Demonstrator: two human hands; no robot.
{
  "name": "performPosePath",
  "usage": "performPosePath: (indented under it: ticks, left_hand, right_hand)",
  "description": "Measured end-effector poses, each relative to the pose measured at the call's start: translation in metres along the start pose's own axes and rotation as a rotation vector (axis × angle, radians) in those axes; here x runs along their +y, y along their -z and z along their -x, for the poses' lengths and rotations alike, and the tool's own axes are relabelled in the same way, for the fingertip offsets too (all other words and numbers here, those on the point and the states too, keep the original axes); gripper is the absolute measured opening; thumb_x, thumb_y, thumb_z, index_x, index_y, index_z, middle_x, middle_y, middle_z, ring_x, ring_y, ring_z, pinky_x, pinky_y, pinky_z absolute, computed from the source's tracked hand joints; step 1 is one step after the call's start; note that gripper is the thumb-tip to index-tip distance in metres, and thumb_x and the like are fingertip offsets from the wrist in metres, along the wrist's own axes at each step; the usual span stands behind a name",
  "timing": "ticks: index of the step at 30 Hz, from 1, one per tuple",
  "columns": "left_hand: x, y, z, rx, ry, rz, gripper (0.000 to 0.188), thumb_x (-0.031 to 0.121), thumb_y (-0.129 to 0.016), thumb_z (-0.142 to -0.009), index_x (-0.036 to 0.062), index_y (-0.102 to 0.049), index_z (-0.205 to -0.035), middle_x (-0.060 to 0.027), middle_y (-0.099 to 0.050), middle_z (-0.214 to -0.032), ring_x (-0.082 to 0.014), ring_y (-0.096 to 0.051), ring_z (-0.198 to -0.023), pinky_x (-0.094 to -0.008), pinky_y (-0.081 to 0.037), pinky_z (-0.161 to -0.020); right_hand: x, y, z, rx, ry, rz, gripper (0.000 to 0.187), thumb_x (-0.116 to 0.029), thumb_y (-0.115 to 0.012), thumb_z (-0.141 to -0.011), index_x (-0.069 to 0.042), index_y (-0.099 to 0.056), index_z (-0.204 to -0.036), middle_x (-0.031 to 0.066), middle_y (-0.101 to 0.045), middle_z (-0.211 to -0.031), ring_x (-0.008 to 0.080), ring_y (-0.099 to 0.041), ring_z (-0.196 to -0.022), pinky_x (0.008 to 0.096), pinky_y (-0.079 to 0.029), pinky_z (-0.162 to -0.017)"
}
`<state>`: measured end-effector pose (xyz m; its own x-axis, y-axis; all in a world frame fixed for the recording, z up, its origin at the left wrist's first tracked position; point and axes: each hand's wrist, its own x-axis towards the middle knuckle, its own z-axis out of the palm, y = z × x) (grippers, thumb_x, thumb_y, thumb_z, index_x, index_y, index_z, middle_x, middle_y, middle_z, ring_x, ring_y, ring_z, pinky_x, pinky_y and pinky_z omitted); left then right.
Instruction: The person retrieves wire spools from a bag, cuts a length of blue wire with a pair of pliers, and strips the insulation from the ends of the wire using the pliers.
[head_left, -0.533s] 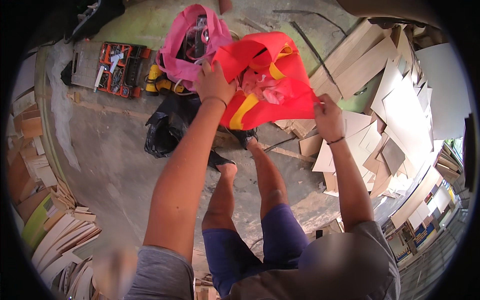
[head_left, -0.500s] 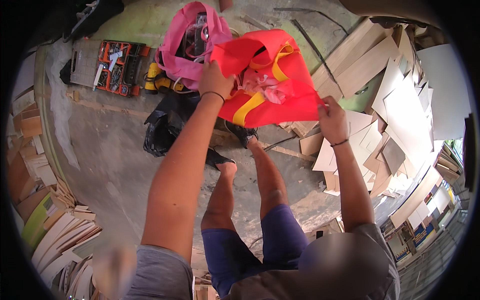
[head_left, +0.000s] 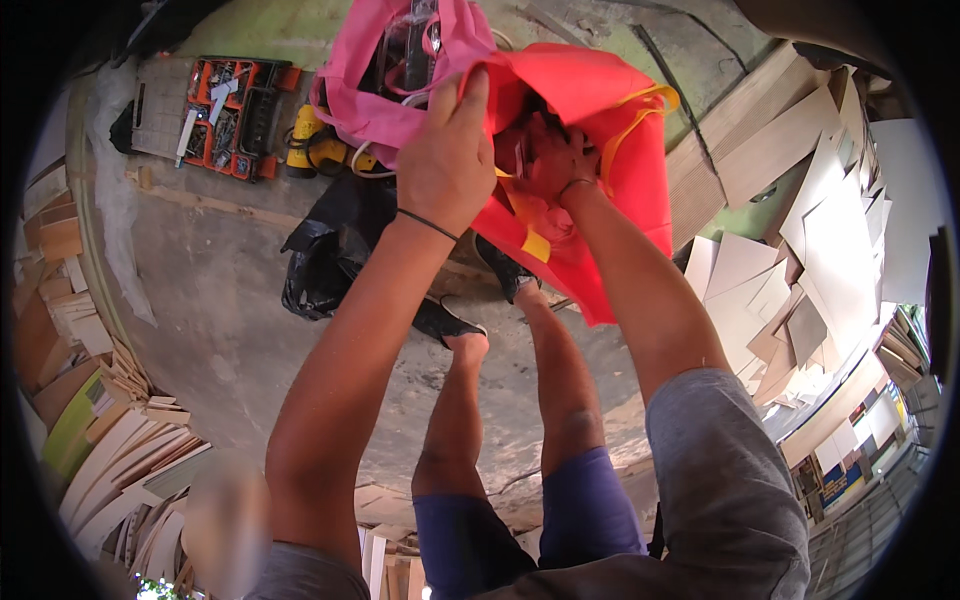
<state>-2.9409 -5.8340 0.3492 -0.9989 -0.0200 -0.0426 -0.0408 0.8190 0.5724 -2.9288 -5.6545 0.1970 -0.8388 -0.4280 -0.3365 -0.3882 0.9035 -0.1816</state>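
A red fabric bag (head_left: 640, 190) with yellow straps (head_left: 537, 245) hangs in front of me above the floor. My left hand (head_left: 447, 155) is closed on the left edge of its mouth and holds it up. Into the opening reaches my right hand (head_left: 562, 165), with its fingers in shade and partly hidden by the bag. Some crumpled pink material (head_left: 556, 222) shows inside, just below that hand. A pink fabric bag (head_left: 350, 80) with dark objects in it stands right behind my left hand.
An open orange-and-black toolbox (head_left: 240, 120) lies at the far left, beside a yellow-and-black tool (head_left: 305, 140). A black plastic bag (head_left: 330, 245) sits on the floor near my feet. Loose boards (head_left: 810, 210) pile up at the right; wood offcuts (head_left: 110, 440) lie at the left.
My right hand has let go of the bag's right corner and moved left into its mouth. My left hand still grips the edge. The bag's right side now hangs down.
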Motion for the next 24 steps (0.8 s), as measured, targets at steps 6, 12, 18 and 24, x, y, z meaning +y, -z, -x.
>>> performPosePath:
  ticks: [6, 12, 18, 24]
  left_hand:
    - [0.0, -0.004, 0.0, 0.055, 0.009, 0.088, 0.063, 0.004, -0.057, -0.071, 0.0075, -0.038, -0.132, -0.0196, -0.046, -0.119, -0.0368, -0.053, -0.099, -0.0402, -0.048, -0.077]
    - [0.018, -0.001, -0.003, 0.032, -0.034, 0.201, 0.06, 0.001, -0.055, -0.067, 0.0031, -0.041, -0.125, -0.0201, -0.048, -0.109, -0.0379, -0.055, -0.088, -0.0416, -0.048, -0.072]
    - [0.023, 0.007, 0.033, -0.206, 0.005, 0.179, 0.065, 0.0, -0.054, -0.067, 0.0046, -0.035, -0.129, -0.0217, -0.043, -0.121, -0.0383, -0.055, -0.092, -0.0415, -0.049, -0.071]
    - [0.016, 0.019, 0.033, -0.275, -0.047, 0.118, 0.075, -0.003, -0.053, -0.065, 0.0059, -0.028, -0.135, -0.0174, -0.031, -0.137, -0.0364, -0.054, -0.1, -0.04, -0.05, -0.074]
  right_hand:
    - [0.009, 0.026, 0.075, -0.34, -0.121, -0.016, 0.062, -0.053, -0.059, -0.071, -0.025, -0.046, -0.124, 0.0171, -0.05, -0.123, 0.0364, -0.051, -0.107, 0.049, -0.043, -0.085]
    - [0.097, 0.014, 0.119, -0.668, -0.106, -0.456, 0.036, -0.035, -0.052, -0.083, -0.011, -0.057, -0.109, 0.021, -0.061, -0.1, 0.036, -0.06, -0.089, 0.0407, -0.047, -0.08]
    - [0.096, 0.075, 0.146, -1.033, -0.051, -0.28, 0.05, -0.05, -0.058, -0.077, -0.008, -0.059, -0.105, 0.0191, -0.062, -0.099, 0.0335, -0.059, -0.093, 0.0383, -0.045, -0.081]
    - [0.132, 0.068, 0.123, -0.568, -0.274, -0.635, 0.05, -0.043, -0.061, -0.079, -0.007, -0.053, -0.113, 0.0122, -0.059, -0.102, 0.0242, -0.058, -0.09, 0.0349, -0.048, -0.072]
